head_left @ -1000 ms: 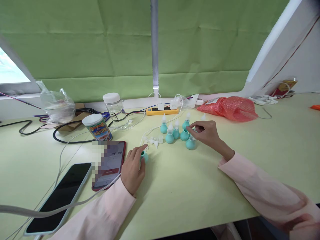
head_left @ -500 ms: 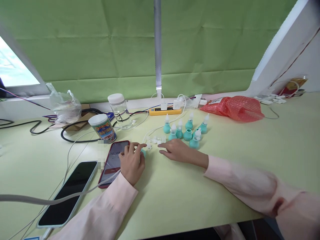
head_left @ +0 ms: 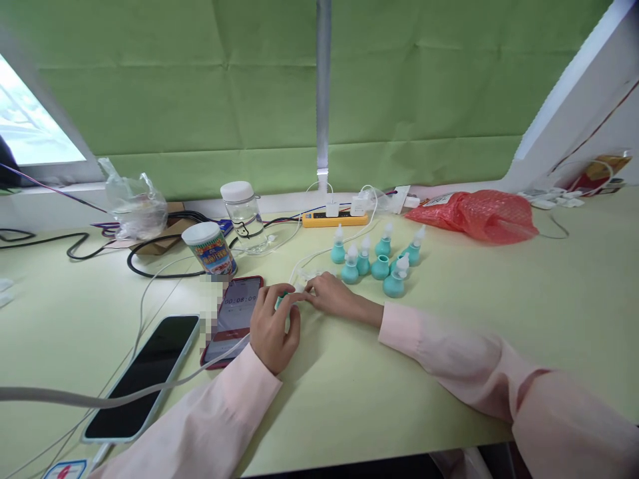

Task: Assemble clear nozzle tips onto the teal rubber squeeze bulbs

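My left hand point(head_left: 274, 326) has its fingers curled round a small teal bulb point(head_left: 281, 301), which shows between the thumb and fingers. My right hand point(head_left: 332, 295) is closed in a pinch close to the left fingertips; what it holds, if anything, is too small to make out. Small clear-white pieces point(head_left: 310, 274) lie on the table just behind the hands. To the right stand several teal bulbs with white nozzle tips point(head_left: 394, 283). Among them is a teal bulb with an open neck point(head_left: 380, 267) and no tip.
A phone running a timer point(head_left: 239, 306) and a dark-screened phone point(head_left: 144, 372) lie at left, crossed by a cable. Behind are a printed can point(head_left: 212, 253), a clear jar point(head_left: 245, 223), a yellow power strip point(head_left: 312, 219) and a red bubble-wrap bag point(head_left: 489, 216).
My right hand has moved left from the white pieces to the left hand's fingertips, and its fingers have closed. The view has shifted slightly.
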